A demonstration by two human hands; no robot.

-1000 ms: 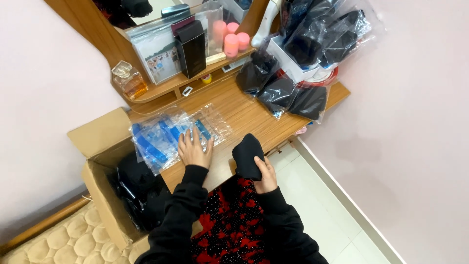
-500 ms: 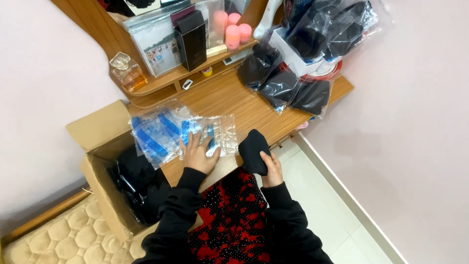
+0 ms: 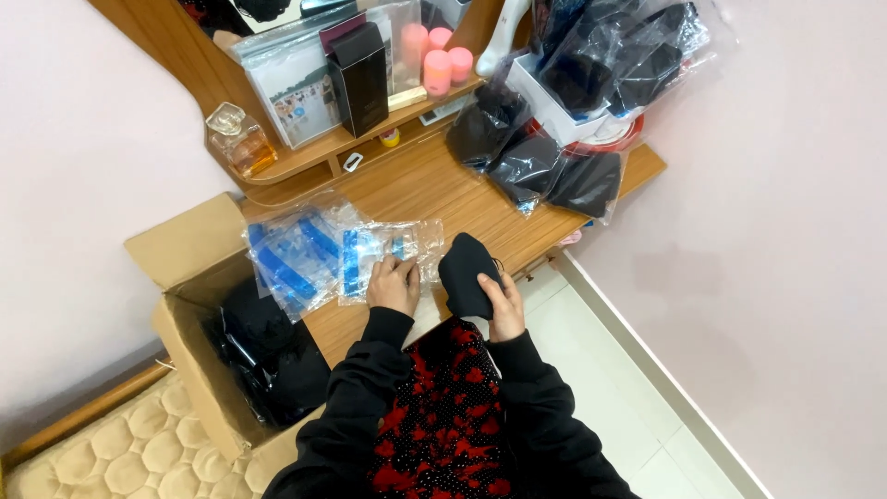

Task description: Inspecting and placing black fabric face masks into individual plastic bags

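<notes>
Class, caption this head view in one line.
Left hand on clear plastic bag; right hand holds black mask.
</notes>
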